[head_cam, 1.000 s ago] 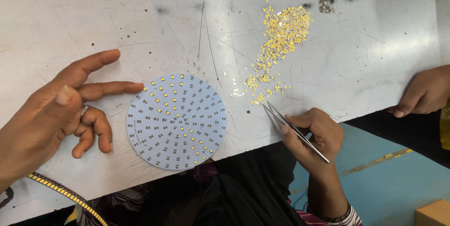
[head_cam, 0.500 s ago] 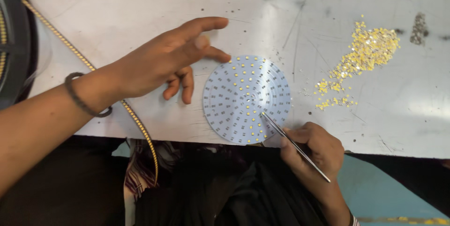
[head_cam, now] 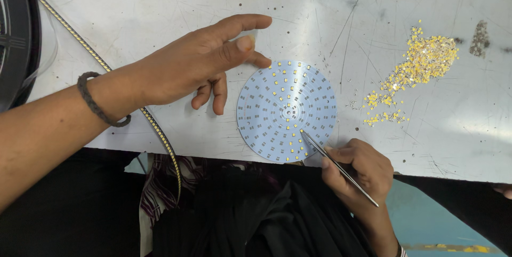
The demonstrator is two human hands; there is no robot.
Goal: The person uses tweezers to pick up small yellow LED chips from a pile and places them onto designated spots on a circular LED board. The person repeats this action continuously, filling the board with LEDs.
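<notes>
Right hand (head_cam: 358, 169) kept its fingers clamped on the tweezers (head_cam: 336, 163), tip on the round board (head_cam: 287, 110) mid-frame on the worktop (head_cam: 160, 1); left hand (head_cam: 197, 65) stayed beside it, fingers apart.

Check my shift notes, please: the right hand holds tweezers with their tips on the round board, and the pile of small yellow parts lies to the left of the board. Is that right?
One detail is wrong. In the head view, the pile of small yellow parts lies to the right of the round board, not the left. The right hand does hold the tweezers with their tips on the board.
</notes>
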